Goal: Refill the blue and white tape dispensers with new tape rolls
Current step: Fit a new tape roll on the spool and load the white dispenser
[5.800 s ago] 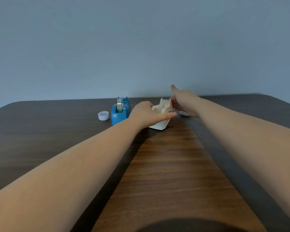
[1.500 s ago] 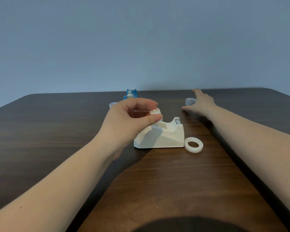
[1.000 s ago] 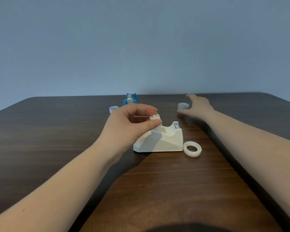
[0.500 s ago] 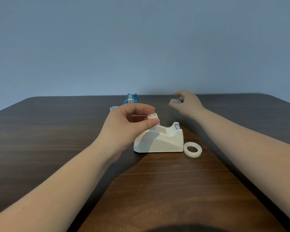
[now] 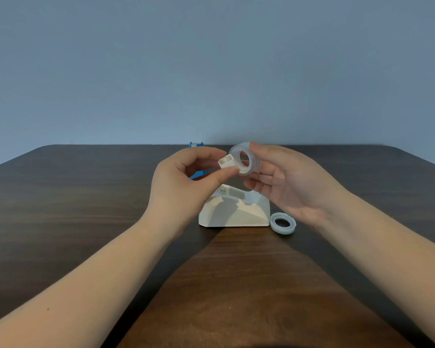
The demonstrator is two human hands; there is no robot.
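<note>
The right hand (image 5: 284, 183), which lay flat at the far side of the surface (image 5: 86, 209) beside a tape roll (image 5: 246, 159), has lifted that roll off and carried it nearer, above the white dispenser (image 5: 234, 212). The roll now stands upright in its fingers, touching the small white spindle (image 5: 227, 162) pinched in the left hand (image 5: 186, 187), which has risen slightly. The blue dispenser (image 5: 196, 144) is now mostly hidden behind the left hand.
</note>
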